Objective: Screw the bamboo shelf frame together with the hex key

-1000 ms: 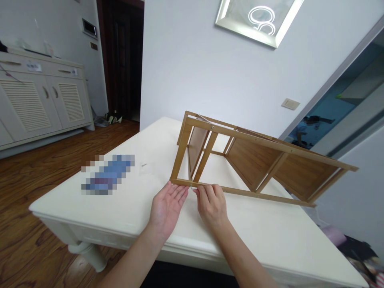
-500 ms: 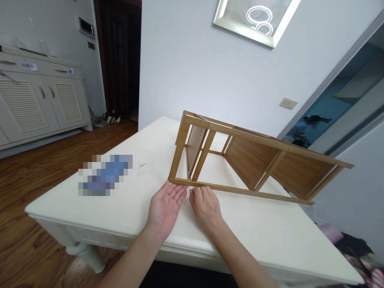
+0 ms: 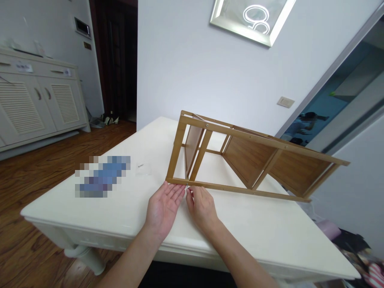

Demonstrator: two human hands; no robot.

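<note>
A wooden shelf rack (image 3: 240, 188) with slatted side frames and brown panels lies on its side on the white table (image 3: 99, 212). My left hand (image 3: 163, 206) is palm up at its near rail, fingers stretched out, fingertips at or just under the wood. Beside it, my right hand (image 3: 202, 204) has thumb and forefinger pinched on a small silver screw (image 3: 187, 185), which stands at the rail near the rack's left end. The fingers hide part of the screw. Another screw (image 3: 141, 165) lies on the table, left of the rack, near a clear plastic bag (image 3: 144, 171).
A blurred-out blue item (image 3: 103, 176) lies on the left of the table. Behind stand a white cabinet (image 3: 39, 96) and a wall with a framed picture (image 3: 253, 20). Assorted things (image 3: 351, 244) are piled past the table's right edge.
The view has shifted slightly, so everything appears a little further left. Both hands keep their places at the rail, the right still pinching the screw.
</note>
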